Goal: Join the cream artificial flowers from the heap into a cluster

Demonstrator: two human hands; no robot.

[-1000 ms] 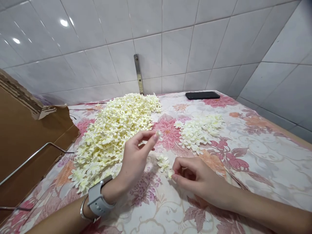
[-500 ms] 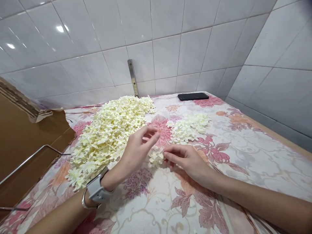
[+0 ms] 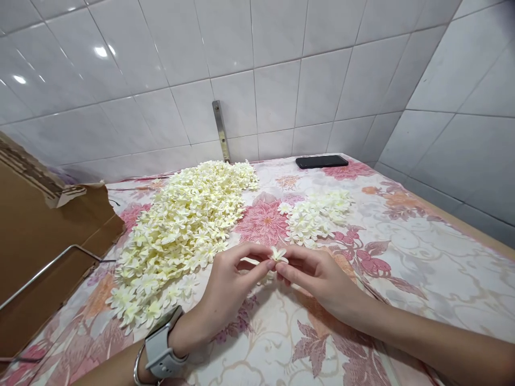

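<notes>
Between my two hands, low over the cloth, is a small white flower (image 3: pixel 278 254) with a pale yellow centre. My left hand (image 3: pixel 237 273), wearing a watch (image 3: pixel 164 343) and a bangle at the wrist, pinches it from the left. From the right, my right hand (image 3: pixel 311 268) grips it with thumb and fingertips. More white petals show partly behind my fingers. To the left lies a big heap of cream-coloured flowers (image 3: pixel 189 209). A smaller pile of whiter flowers (image 3: pixel 317 214) rests beyond my right hand.
A floral tablecloth (image 3: pixel 426 279) covers the table. A black phone (image 3: pixel 322 161) lies near the tiled wall (image 3: pixel 277 102). At the left stands a torn cardboard box (image 3: pixel 48 252) with a bent metal rod (image 3: pixel 44 273) in front. A metal bracket (image 3: pixel 220 131) is fixed to the wall.
My left hand has come down from above the cloth to meet my right hand. Both hands now pinch one flower, raised slightly above the few white flowers there.
</notes>
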